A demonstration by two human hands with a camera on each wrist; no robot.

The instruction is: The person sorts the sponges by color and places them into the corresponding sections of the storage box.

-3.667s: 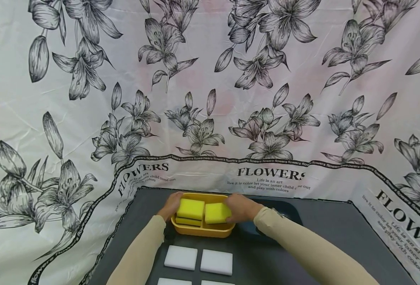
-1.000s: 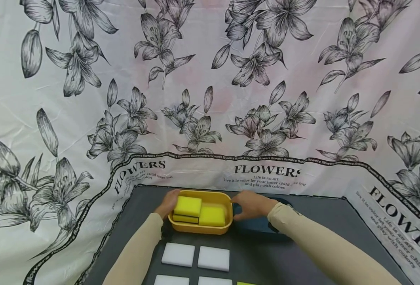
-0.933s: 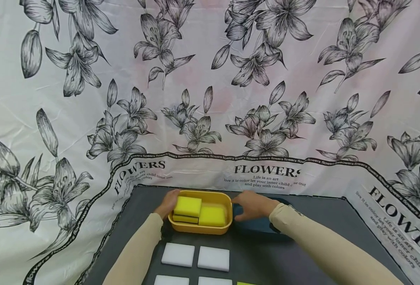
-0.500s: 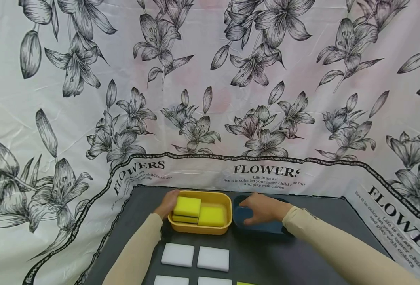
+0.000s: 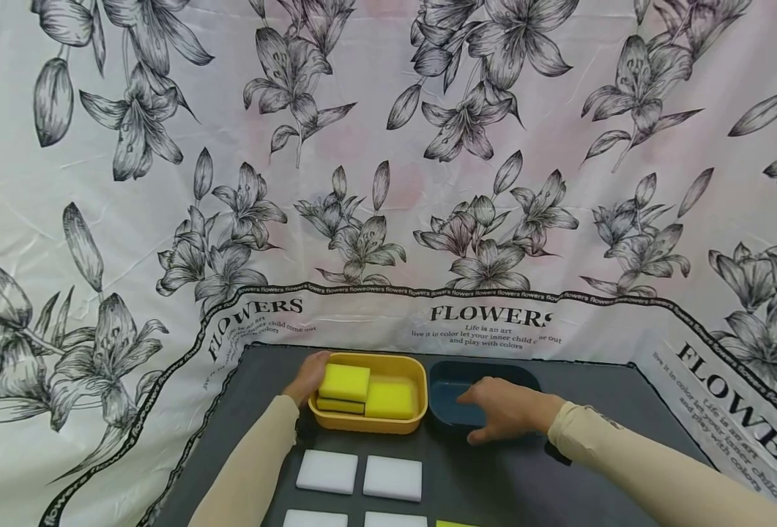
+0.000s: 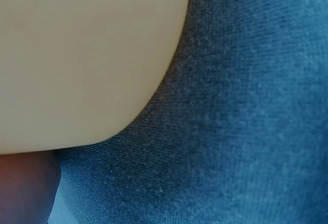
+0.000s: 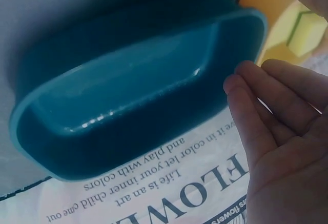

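Note:
In the head view, my left hand (image 5: 307, 377) grips the left end of a yellow plastic tub (image 5: 362, 424); its fingertips are partly hidden. Inside lie yellow sponges: a stack at the left, its top sponge (image 5: 345, 382) bright yellow with a dark layer visible beneath, and one sponge (image 5: 389, 400) to its right. My right hand (image 5: 510, 411) hovers over the front right of a dark blue tub (image 5: 450, 391), fingers loosely extended, holding nothing. The right wrist view shows those fingers (image 7: 277, 101) near the rim of the blue tub (image 7: 128, 75), which has nothing in it.
Several white sponge blocks (image 5: 326, 472) lie in rows on the grey table (image 5: 599, 410) in front of the yellow tub. A yellow-green edge (image 5: 455, 523) shows at the bottom of the head view. A flower-printed curtain (image 5: 388, 183) hangs behind the table.
My right hand has let go of the right-hand sponge, left the yellow tub and moved right and nearer over the blue tub. My left hand stays at the yellow tub.

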